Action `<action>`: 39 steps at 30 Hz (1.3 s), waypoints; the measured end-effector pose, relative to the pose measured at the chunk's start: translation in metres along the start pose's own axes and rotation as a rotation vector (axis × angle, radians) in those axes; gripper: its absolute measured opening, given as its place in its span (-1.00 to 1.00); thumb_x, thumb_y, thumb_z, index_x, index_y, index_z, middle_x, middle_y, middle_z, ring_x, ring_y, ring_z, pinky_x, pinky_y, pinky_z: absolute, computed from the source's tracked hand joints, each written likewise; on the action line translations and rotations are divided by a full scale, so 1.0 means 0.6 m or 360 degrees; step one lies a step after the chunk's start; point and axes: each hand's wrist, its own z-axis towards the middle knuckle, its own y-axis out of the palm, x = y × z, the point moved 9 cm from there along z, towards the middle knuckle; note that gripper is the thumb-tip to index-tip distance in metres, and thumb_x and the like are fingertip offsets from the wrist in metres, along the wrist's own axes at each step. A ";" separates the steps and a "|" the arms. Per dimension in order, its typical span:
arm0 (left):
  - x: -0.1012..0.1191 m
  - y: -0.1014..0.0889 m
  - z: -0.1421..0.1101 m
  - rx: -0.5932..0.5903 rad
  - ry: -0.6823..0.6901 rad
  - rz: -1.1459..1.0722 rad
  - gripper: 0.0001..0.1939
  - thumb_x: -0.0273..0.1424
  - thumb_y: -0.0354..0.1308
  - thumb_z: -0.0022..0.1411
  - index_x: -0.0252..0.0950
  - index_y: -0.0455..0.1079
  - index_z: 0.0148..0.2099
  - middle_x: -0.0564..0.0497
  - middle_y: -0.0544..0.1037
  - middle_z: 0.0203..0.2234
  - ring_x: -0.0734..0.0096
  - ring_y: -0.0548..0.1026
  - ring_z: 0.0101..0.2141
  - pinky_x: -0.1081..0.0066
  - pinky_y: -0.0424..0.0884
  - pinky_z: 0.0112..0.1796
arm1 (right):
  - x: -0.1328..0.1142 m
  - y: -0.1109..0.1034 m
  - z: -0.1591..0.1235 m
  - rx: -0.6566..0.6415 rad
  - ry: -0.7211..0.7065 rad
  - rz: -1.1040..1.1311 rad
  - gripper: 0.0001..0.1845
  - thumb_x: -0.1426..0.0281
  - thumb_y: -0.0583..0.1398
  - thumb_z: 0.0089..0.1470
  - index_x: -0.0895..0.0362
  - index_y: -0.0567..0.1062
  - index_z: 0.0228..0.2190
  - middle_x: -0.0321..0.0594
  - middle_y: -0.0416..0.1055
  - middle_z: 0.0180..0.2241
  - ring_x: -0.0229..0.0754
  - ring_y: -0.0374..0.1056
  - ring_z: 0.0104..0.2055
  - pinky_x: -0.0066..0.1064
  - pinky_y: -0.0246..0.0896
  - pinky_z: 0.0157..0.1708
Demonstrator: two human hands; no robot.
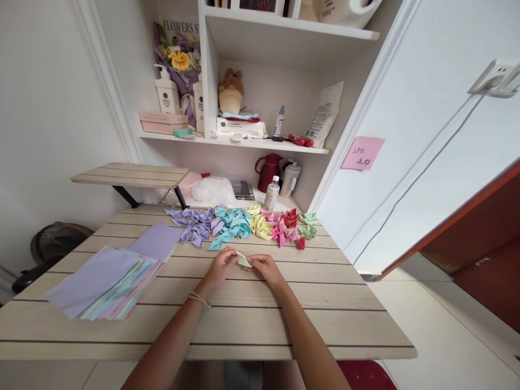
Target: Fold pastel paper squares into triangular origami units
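A small folded piece of light green paper (242, 260) is held between my two hands, just above the table. My left hand (222, 265) pinches its left end, and my right hand (264, 266) grips the right end with bent fingers. Beyond them lies a row of folded paper pieces: purple ones (197, 223), blue ones (233, 223), yellow ones (260, 226), pink ones (280, 230), red ones (291, 218) and green ones (309, 232). To the left of my hands a fanned stack of coloured paper sheets (97, 279) rests on the table.
The slatted wooden table (325, 325) carries a small raised shelf (130, 176) at back left. A clear bottle (272, 194) stands behind the folded pieces, near a red jug (268, 172) and a tumbler (290, 180). A pink note (362, 153) sticks to the wall.
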 end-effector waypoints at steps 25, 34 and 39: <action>-0.041 0.019 -0.012 -0.0005 -0.0501 -0.0453 -0.58 -0.25 0.33 -0.17 -0.36 0.38 -0.25 -0.02 0.52 -0.48 0.42 0.48 -0.47 0.43 0.41 -0.42 | -0.034 -0.012 -0.011 0.0293 -0.0320 -0.0494 -0.69 0.41 0.09 -0.11 0.17 0.56 -0.33 -0.36 0.27 -0.70 -0.35 0.07 -0.67 -0.55 -0.02 -0.67; -0.011 0.008 -0.007 0.0032 -0.0203 -0.0103 -0.71 -0.24 0.27 -0.08 -0.33 0.49 -0.31 -0.05 0.54 -0.46 0.35 0.46 -0.41 0.41 0.38 -0.37 | -0.059 -0.008 -0.017 0.0316 -0.0439 -0.0597 -0.71 0.28 0.23 -0.09 0.12 0.51 -0.28 -0.17 0.49 -0.36 -0.13 0.39 -0.34 -0.37 0.31 -0.37; 0.021 0.009 -0.012 -0.0034 0.0057 0.0286 -0.84 -0.28 0.21 0.01 -0.22 0.53 -0.36 -0.03 0.52 -0.47 0.31 0.43 -0.37 0.38 0.34 -0.31 | -0.079 -0.001 -0.023 0.0288 -0.0655 -0.0964 -0.83 0.34 0.22 -0.05 0.07 0.56 -0.34 -0.13 0.49 -0.36 -0.11 0.36 -0.30 -0.29 0.26 -0.25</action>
